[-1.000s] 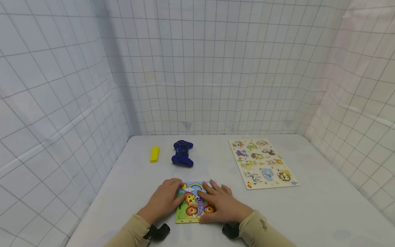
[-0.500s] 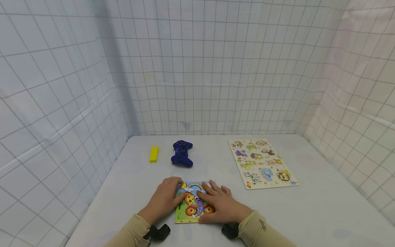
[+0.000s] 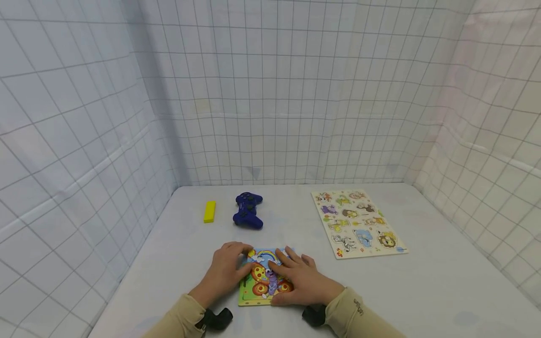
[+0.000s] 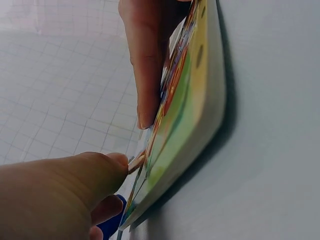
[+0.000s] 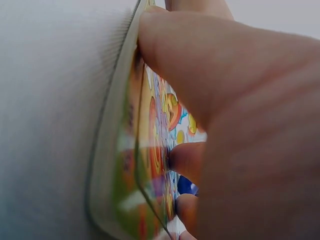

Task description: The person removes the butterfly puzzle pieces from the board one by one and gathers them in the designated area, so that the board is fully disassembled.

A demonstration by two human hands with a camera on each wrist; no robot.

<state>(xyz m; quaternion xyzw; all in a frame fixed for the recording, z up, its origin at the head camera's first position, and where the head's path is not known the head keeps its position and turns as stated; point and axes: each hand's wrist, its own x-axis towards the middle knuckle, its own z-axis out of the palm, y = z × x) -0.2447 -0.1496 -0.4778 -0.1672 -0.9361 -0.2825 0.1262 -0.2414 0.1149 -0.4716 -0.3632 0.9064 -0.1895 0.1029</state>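
A small butterfly jigsaw puzzle (image 3: 255,300) with a rainbow, clouds and green ground lies flat on the table between both hands. My left hand (image 3: 224,268) is at its left side, thumb on the picture near the yellow wing and fingers bent over the upper left corner. In the left wrist view, the thumb and fingers pinch a thin puzzle piece (image 4: 136,163) whose edge stands tilted up from the board. My right hand (image 3: 301,280) rests on the puzzle's right half with fingers spread and thumb along the near edge, hiding much of that side.
Behind the puzzle lies a dark blue game controller (image 3: 248,210), with a yellow block (image 3: 209,211) to its left. A larger animal puzzle board (image 3: 357,224) lies at the back right. Gridded white cloth walls (image 3: 270,141) stand around the table.
My left hand's fingers have shifted slightly up and inward at the puzzle's upper left corner. The right hand stays in place on the puzzle.
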